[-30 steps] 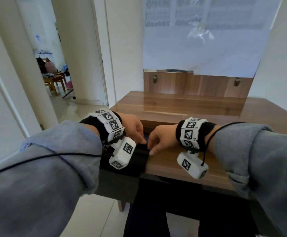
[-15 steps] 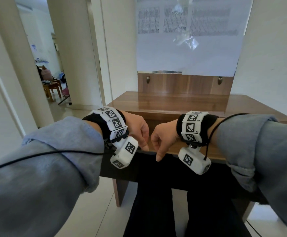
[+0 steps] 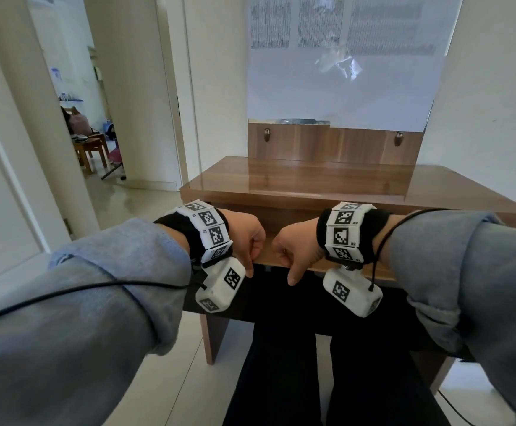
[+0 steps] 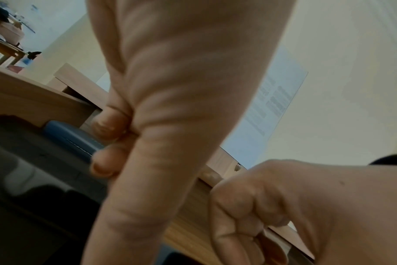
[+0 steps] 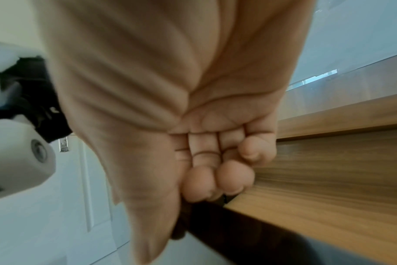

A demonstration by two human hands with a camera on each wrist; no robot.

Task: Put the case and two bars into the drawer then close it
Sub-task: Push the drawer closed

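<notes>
A blue case (image 4: pixel 70 138) lies inside the dark drawer (image 4: pixel 45 157), just under the wooden desk top; only the left wrist view shows it. The bars cannot be made out. In the head view the drawer (image 3: pixel 269 290) is a dark band below the desk's front edge. My left hand (image 3: pixel 247 244) and right hand (image 3: pixel 290 250) hang side by side at that edge, thumbs pointing down. Both have their fingers (image 5: pixel 233 174) curled into the palm with nothing in them. The right fingertips sit close to the dark lower edge of a wood panel (image 5: pixel 329 179).
The wooden desk (image 3: pixel 312 179) has a raised back board with a large paper sheet (image 3: pixel 342 72) on the wall above it. A doorway (image 3: pixel 97 142) with a chair opens at the left. My dark trousers (image 3: pixel 281 379) and the tiled floor lie below the desk.
The head view has risen and pulled back from the desk. Both hands have drawn back from over the drawer to its front edge, with their fingers curled tighter.
</notes>
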